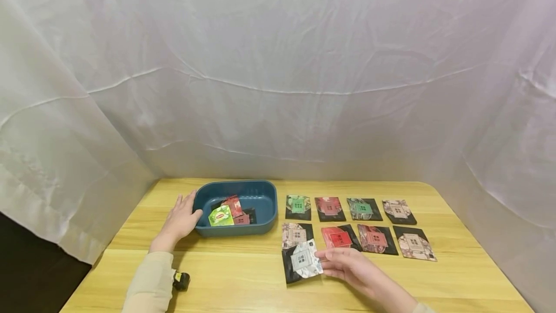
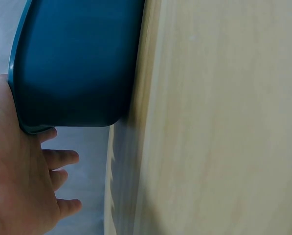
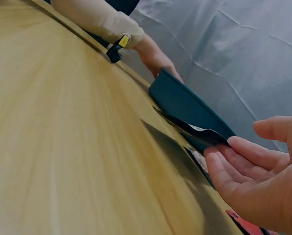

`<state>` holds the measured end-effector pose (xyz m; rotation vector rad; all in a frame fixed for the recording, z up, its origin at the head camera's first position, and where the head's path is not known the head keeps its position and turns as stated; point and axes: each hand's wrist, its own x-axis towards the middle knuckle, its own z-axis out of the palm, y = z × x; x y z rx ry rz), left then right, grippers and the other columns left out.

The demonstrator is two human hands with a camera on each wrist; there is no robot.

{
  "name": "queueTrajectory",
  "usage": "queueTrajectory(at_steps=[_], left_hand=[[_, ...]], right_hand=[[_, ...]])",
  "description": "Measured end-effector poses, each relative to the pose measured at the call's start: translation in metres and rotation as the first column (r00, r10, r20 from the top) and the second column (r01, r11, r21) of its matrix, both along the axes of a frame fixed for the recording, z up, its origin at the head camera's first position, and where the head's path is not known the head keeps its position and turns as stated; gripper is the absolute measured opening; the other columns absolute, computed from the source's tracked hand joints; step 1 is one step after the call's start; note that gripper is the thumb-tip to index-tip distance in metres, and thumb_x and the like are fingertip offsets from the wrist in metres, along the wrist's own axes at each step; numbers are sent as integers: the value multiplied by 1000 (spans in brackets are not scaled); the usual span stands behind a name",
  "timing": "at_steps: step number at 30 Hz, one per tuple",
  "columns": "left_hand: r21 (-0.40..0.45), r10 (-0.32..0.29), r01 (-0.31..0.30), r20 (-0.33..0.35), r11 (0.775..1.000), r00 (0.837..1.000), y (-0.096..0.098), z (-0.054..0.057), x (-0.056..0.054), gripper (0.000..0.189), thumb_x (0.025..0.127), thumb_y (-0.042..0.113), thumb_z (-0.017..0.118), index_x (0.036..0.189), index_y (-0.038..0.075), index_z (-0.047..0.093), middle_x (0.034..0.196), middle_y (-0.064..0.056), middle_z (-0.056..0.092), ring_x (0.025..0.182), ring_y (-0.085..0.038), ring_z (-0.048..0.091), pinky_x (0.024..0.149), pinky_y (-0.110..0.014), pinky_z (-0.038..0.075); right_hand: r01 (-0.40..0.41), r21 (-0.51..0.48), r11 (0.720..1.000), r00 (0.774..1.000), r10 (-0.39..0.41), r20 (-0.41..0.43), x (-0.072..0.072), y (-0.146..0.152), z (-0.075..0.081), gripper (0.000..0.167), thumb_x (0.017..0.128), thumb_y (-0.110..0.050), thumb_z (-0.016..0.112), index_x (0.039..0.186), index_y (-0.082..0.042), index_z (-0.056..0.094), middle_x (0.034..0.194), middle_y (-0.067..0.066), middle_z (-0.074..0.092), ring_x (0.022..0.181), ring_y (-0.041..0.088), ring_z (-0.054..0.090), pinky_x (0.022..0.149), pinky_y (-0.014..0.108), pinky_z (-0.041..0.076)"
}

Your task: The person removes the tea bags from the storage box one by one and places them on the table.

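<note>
My right hand [image 1: 353, 268] holds a black and silver-white tea sachet [image 1: 302, 261] by its right edge, between fingertips. In the right wrist view that sachet [image 3: 194, 129] is tilted and raised off the table, its shadow beneath. From above it overlaps a black and pink sachet [image 1: 297, 234]. My left hand [image 1: 180, 219] rests at the left end of a dark blue tub [image 1: 254, 229], fingers extended; in the left wrist view they reach past its rim. Inside the tub lie a green Lipton sachet [image 1: 221, 216], a red sachet [image 1: 232, 205] and darker packets partly hidden.
Right of the tub, two rows of tea sachets lie flat, among them a green one [image 1: 298, 206], a red one [image 1: 340, 239] and a beige one [image 1: 414, 244]. The wooden table [image 1: 234, 274] meets a pale curtain [image 1: 299, 110] behind. A small black device [image 1: 181, 281] sits at my left wrist.
</note>
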<state>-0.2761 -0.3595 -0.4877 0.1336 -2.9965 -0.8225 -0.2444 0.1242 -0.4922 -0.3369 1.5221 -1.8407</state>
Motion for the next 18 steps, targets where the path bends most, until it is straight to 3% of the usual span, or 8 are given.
queueTrajectory(at_steps=[6,12,18], left_hand=[[1,2,-2,-1,1000,1000,0,-1,0,71,99,28,42,157,5,9,160,-28,16,148,-50,-1,113,-73,7],[4,0,0,0,1000,1000,0,0,1,71,99,28,43,157,4,9,160,-28,16,148,-50,-1,113,-73,7],[7,1,-1,3,1000,1000,1,2,1,71,99,28,42,157,5,9,160,-28,16,148,-50,-1,113,-73,7]], right_hand=[[-69,10,998,997,69,24,6,7,-4,39,99,-14,50,130,9,54,125,7,64,108,20,65,97,36,54],[-148,53,988,989,146,35,9,10,-4,41,99,-14,49,131,10,54,115,4,67,102,15,66,89,31,57],[-180,99,979,983,182,-4,11,11,4,42,98,-15,52,130,12,53,117,5,67,103,14,66,90,30,56]])
